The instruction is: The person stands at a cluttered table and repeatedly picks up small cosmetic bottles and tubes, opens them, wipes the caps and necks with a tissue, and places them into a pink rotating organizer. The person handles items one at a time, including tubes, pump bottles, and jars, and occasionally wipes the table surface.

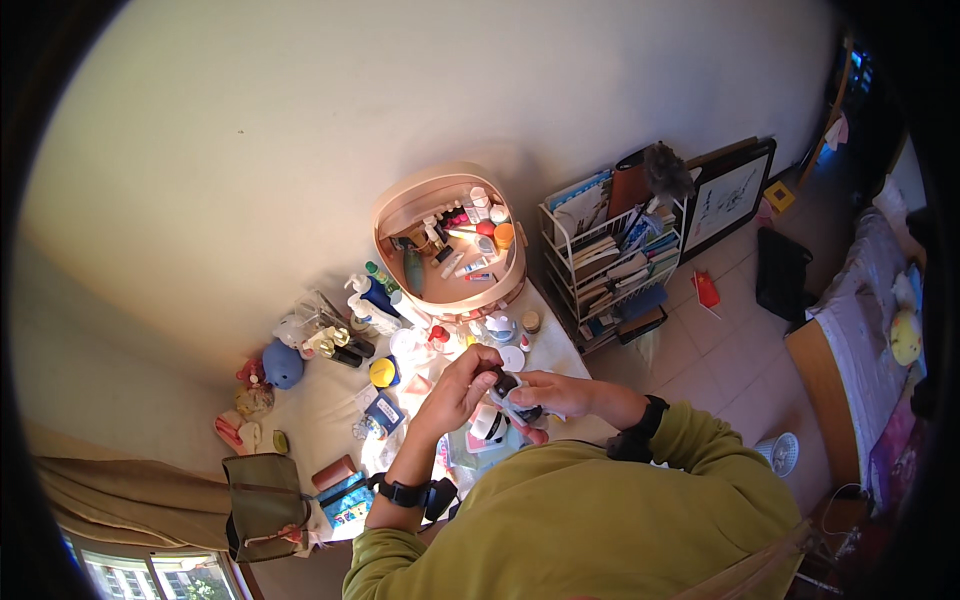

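Observation:
Both hands meet over the near side of the cluttered table. Between them is a small dark, rounded object (504, 384), with something pale and thin like a wipe around its lower part. My left hand (466, 386) pinches its upper end. Closed around its right side is my right hand (552, 393), thumb across the pale material. Fingers hide much of the object, so its exact kind is unclear. Just below the hands stands a white jar with a dark band (488, 424). A round white lid (511, 358) lies beyond them.
A pink open-lidded organizer (382, 232) holds cosmetics at the back. Pump bottles (372, 308), a yellow-lidded jar (383, 373) and a blue box (384, 412) crowd the left. A white wire rack (570, 275) of books stands right; an olive bag (262, 495) sits lower left.

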A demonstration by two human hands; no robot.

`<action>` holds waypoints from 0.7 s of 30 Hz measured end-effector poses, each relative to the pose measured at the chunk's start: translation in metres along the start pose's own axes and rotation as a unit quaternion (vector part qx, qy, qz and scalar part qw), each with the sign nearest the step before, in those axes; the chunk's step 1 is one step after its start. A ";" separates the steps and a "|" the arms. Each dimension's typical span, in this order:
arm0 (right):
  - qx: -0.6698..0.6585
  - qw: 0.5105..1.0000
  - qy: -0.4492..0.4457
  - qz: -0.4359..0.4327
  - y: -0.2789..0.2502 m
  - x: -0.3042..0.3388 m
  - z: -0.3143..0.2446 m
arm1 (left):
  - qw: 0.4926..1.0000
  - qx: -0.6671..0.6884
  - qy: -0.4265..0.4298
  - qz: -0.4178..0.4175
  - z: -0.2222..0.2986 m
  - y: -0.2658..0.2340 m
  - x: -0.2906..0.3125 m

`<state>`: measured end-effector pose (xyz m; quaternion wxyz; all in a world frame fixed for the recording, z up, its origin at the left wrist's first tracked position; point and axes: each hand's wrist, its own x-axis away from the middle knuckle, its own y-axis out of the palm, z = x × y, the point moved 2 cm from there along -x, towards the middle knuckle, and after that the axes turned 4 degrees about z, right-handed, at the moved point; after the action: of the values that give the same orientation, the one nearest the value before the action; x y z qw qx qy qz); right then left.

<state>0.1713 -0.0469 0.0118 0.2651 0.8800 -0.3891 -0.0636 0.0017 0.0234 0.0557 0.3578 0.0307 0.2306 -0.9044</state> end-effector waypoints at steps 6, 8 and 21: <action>0.078 0.993 -0.079 0.036 0.001 -0.011 -0.003 | 0.985 -0.165 0.046 0.005 0.012 0.005 -0.005; 0.111 0.987 -0.064 0.096 0.002 -0.016 -0.004 | 0.976 -0.215 0.036 -0.002 0.018 0.009 -0.007; 0.508 0.724 -0.251 0.395 0.015 -0.031 -0.013 | 0.956 -0.209 -0.044 0.201 0.016 0.016 -0.009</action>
<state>0.1445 -0.0272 0.0275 -0.3272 0.6015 -0.7279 0.0357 0.0206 0.0117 0.0655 0.5405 -0.0385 0.3878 -0.7456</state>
